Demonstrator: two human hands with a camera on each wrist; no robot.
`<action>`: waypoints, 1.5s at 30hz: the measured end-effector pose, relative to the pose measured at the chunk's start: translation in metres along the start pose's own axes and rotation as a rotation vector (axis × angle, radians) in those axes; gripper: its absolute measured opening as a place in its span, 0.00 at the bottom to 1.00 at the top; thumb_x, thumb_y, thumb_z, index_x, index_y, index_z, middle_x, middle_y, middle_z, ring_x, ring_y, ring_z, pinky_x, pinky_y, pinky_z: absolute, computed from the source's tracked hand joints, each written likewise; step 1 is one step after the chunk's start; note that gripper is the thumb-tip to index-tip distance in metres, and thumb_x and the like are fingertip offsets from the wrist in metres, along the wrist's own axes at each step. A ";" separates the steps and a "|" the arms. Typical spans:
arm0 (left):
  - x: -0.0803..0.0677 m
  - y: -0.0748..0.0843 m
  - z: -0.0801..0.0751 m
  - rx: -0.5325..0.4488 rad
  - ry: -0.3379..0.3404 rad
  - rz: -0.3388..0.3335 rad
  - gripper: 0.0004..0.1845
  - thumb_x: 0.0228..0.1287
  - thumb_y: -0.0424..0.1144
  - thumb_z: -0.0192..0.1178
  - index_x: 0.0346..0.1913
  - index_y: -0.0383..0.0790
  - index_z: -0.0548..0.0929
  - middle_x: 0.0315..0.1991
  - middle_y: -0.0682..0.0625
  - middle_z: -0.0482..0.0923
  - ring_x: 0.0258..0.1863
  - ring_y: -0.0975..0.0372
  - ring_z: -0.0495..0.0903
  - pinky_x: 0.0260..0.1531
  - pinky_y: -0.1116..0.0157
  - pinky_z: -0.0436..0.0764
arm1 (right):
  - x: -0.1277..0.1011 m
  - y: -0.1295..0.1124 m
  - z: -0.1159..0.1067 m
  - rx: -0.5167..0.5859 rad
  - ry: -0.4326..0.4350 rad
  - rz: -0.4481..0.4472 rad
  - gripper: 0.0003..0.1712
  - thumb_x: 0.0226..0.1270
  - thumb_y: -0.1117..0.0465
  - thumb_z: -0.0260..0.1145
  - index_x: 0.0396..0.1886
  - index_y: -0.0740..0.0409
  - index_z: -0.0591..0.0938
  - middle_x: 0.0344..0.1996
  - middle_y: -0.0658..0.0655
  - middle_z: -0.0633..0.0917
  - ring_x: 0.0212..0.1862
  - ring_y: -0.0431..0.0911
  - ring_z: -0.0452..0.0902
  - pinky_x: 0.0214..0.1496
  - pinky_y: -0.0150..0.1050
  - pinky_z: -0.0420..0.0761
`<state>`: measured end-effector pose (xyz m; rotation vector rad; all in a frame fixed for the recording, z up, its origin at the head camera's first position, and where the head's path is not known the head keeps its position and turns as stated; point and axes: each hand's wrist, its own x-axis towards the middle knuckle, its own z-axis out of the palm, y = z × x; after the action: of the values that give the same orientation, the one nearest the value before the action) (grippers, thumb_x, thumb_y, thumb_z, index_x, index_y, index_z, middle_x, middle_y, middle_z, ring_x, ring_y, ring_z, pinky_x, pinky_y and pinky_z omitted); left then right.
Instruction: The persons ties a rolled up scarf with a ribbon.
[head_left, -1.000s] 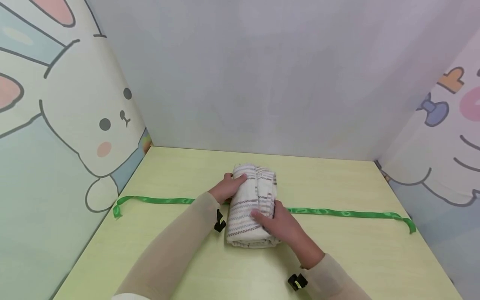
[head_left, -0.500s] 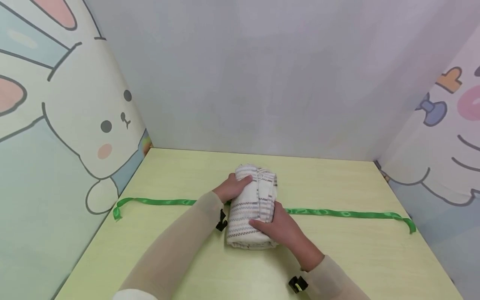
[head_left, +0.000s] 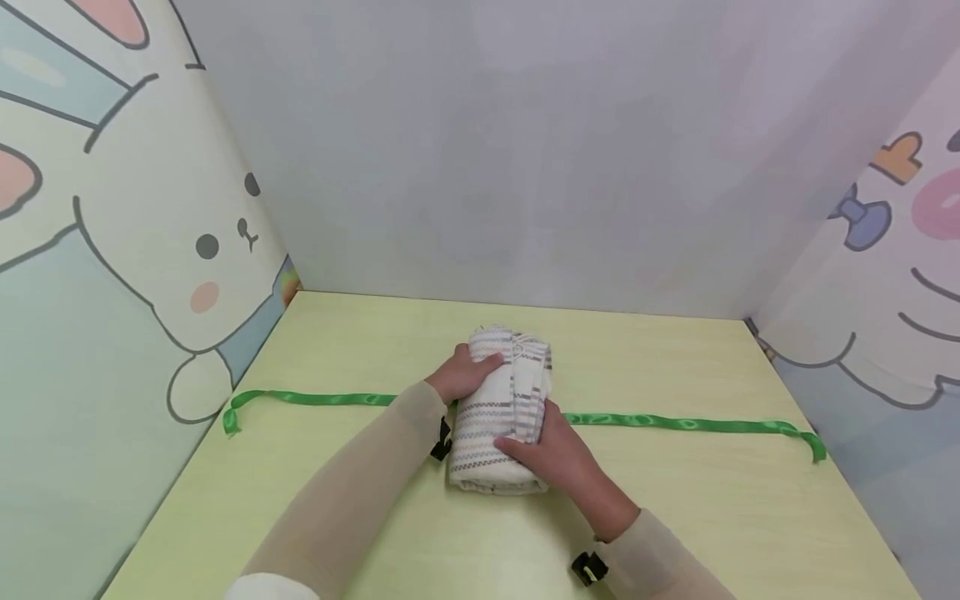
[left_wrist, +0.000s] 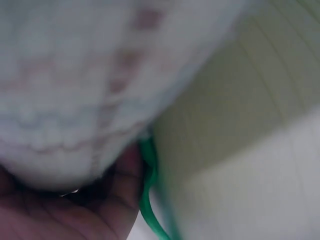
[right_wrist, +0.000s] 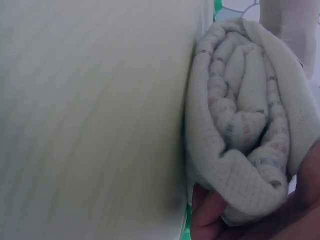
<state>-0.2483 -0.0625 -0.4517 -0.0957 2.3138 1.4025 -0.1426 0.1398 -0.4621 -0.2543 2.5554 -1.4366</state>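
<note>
A white cloth [head_left: 487,429] with grey and pastel stripes is rolled into a thick bundle at the middle of the table. It lies across a long green ribbon [head_left: 675,423]. My left hand [head_left: 463,375] grips the bundle's upper left side, thumb on top. Lower on the right side, my right hand [head_left: 561,454] holds it, thumb over the top and fingers tucked around the edge. In the right wrist view the roll's end [right_wrist: 245,110] shows its coiled layers, with fingertips [right_wrist: 207,207] under its edge. The left wrist view has left fingers [left_wrist: 122,190] beneath the cloth, beside the ribbon.
The pale yellow table [head_left: 360,342] meets a plain grey-white back wall [head_left: 510,167]. Side panels carry cartoon drawings, a rabbit [head_left: 187,208] on the left. Both ribbon ends curl near the table's side edges. Small black clips [head_left: 590,569] sit at the wrists.
My left thumb has shifted slightly right over the roll. My right thumb has slid a little toward the near end. The bundle and ribbon stay nearly in place.
</note>
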 end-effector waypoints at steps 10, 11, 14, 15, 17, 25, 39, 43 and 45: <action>-0.004 0.000 -0.002 -0.042 -0.005 0.034 0.50 0.70 0.70 0.54 0.78 0.34 0.54 0.57 0.40 0.71 0.50 0.51 0.77 0.55 0.54 0.79 | -0.001 -0.002 -0.004 0.018 -0.043 0.014 0.47 0.63 0.37 0.75 0.72 0.53 0.65 0.53 0.51 0.80 0.47 0.42 0.82 0.53 0.47 0.81; -0.006 0.000 -0.003 -0.048 -0.011 0.038 0.50 0.71 0.70 0.53 0.78 0.34 0.54 0.56 0.40 0.71 0.50 0.50 0.78 0.55 0.53 0.79 | -0.002 -0.002 -0.005 0.019 -0.053 0.018 0.47 0.64 0.38 0.74 0.73 0.54 0.64 0.53 0.52 0.80 0.48 0.43 0.82 0.54 0.47 0.81; -0.010 0.000 -0.008 -0.018 -0.011 0.042 0.50 0.71 0.72 0.49 0.79 0.36 0.54 0.61 0.39 0.72 0.57 0.48 0.77 0.60 0.50 0.76 | -0.005 -0.004 -0.010 0.003 -0.066 0.068 0.51 0.66 0.35 0.71 0.76 0.57 0.61 0.54 0.55 0.80 0.50 0.45 0.81 0.54 0.50 0.81; -0.012 -0.001 -0.010 0.003 -0.006 0.038 0.51 0.71 0.73 0.48 0.80 0.37 0.53 0.64 0.38 0.71 0.61 0.47 0.75 0.63 0.48 0.74 | -0.006 -0.005 -0.012 -0.002 -0.069 0.090 0.52 0.66 0.35 0.70 0.77 0.59 0.60 0.54 0.55 0.80 0.51 0.46 0.81 0.53 0.51 0.81; -0.016 -0.004 -0.015 0.059 0.016 0.020 0.51 0.71 0.75 0.44 0.81 0.39 0.53 0.70 0.39 0.69 0.68 0.46 0.71 0.67 0.47 0.70 | -0.008 -0.004 -0.016 -0.019 -0.067 0.128 0.53 0.67 0.33 0.68 0.77 0.61 0.61 0.53 0.57 0.81 0.51 0.48 0.81 0.50 0.51 0.82; -0.032 -0.022 -0.039 0.238 0.085 0.123 0.37 0.78 0.65 0.47 0.75 0.41 0.67 0.67 0.41 0.74 0.65 0.48 0.74 0.63 0.46 0.74 | -0.003 0.007 -0.036 -0.091 0.004 0.163 0.54 0.70 0.29 0.62 0.77 0.66 0.62 0.64 0.64 0.76 0.56 0.54 0.78 0.49 0.50 0.83; -0.032 -0.034 -0.050 0.510 0.030 0.241 0.25 0.76 0.49 0.58 0.68 0.39 0.76 0.57 0.46 0.79 0.57 0.53 0.77 0.60 0.50 0.76 | 0.020 0.035 -0.059 -0.215 0.044 0.102 0.37 0.77 0.47 0.64 0.72 0.67 0.69 0.64 0.67 0.76 0.62 0.60 0.75 0.56 0.55 0.81; -0.025 -0.042 -0.049 0.650 0.011 0.255 0.24 0.75 0.48 0.60 0.66 0.39 0.78 0.51 0.48 0.79 0.51 0.56 0.78 0.56 0.53 0.78 | 0.026 0.040 -0.060 -0.282 0.032 0.083 0.32 0.74 0.52 0.68 0.67 0.69 0.74 0.58 0.66 0.78 0.58 0.60 0.77 0.54 0.55 0.81; -0.022 -0.044 -0.049 0.708 -0.002 0.252 0.22 0.74 0.48 0.61 0.63 0.40 0.80 0.49 0.49 0.79 0.49 0.57 0.78 0.54 0.54 0.79 | 0.029 0.041 -0.060 -0.322 0.025 0.081 0.30 0.73 0.53 0.70 0.64 0.68 0.76 0.55 0.65 0.79 0.56 0.59 0.77 0.54 0.55 0.80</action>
<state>-0.2318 -0.1293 -0.4603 0.4183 2.7430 0.5998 -0.1886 0.2032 -0.4694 -0.1772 2.7742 -1.0020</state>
